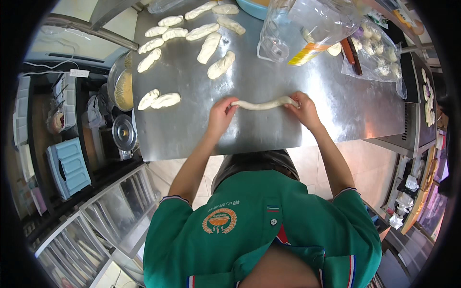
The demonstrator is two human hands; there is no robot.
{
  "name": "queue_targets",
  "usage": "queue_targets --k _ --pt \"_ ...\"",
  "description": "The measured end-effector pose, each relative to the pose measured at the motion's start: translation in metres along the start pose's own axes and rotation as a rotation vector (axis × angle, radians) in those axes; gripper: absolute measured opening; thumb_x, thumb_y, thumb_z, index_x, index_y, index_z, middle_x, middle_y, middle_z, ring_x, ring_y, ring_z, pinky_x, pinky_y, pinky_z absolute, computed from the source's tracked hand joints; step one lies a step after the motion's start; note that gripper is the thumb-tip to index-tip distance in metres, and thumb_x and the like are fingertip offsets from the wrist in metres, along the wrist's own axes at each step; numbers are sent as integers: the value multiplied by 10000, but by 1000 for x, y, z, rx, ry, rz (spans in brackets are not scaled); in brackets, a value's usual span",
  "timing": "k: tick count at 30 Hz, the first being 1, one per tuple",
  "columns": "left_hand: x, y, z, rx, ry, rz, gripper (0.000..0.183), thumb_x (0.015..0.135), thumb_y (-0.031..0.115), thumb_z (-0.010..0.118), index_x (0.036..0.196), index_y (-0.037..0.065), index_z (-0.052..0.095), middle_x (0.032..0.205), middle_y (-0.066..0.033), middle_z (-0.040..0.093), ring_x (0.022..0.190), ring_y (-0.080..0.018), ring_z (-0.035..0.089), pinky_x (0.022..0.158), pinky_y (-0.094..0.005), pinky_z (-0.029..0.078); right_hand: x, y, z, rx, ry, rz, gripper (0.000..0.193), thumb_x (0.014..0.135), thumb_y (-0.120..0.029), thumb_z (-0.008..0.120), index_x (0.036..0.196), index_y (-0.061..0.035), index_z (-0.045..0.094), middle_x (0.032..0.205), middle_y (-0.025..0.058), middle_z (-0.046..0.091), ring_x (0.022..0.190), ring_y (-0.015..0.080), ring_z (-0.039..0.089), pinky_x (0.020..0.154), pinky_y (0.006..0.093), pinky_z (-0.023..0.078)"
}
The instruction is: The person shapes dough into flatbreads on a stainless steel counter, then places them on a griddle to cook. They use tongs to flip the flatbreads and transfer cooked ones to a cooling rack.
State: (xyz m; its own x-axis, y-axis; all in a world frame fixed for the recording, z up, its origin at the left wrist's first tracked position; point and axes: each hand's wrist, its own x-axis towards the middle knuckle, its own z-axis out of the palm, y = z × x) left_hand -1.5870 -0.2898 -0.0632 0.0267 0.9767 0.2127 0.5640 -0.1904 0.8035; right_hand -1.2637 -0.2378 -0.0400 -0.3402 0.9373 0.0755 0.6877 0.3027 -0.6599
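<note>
Between my two hands stretches a long thin rope of dough (261, 104), sagging slightly at its middle, low over or on the steel table (192, 129). My left hand (222, 115) pinches one end between thumb and fingers. The other end is gripped by my right hand (303, 110). Two short dough pieces (165, 100) lie side by side to the left of my left hand. Farther off, several plump elongated dough pieces (209, 48) are spread over the table's back left.
A large clear plastic jug (278, 36) with a yellow label stands at the back. Right of it lie a brown-handled tool (353, 55) and a plastic bag (379, 53) of dough-like pieces. A blue basin (252, 8) sits at the far edge. Metal bowl (124, 86) and lid (124, 133) are at left.
</note>
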Motion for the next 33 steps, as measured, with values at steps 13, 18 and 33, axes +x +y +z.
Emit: queue_targets --k 13,18,33 --pt "-54 -24 -27 566 -250 -29 813 893 417 630 1531 60 274 1600 -118 258 1466 -298 259 1174 -550 177 -5 17 6 724 -193 533 203 913 -95 681 1097 -11 681 816 45 688 626 75 616 551 220 506" --pt "-48 -12 -30 658 -319 5 892 858 513 633 1538 70 264 1613 -114 226 1480 -324 213 1176 -570 140 -14 53 -14 657 -163 623 179 915 -91 671 1069 0 684 789 43 688 615 78 615 543 209 499" --pt "6 55 58 476 -581 248 965 814 590 647 1519 39 285 1600 -119 252 1479 -296 229 1183 -557 150 -25 81 -27 624 -67 552 198 894 -31 663 1082 30 676 805 52 690 690 94 634 610 227 516"
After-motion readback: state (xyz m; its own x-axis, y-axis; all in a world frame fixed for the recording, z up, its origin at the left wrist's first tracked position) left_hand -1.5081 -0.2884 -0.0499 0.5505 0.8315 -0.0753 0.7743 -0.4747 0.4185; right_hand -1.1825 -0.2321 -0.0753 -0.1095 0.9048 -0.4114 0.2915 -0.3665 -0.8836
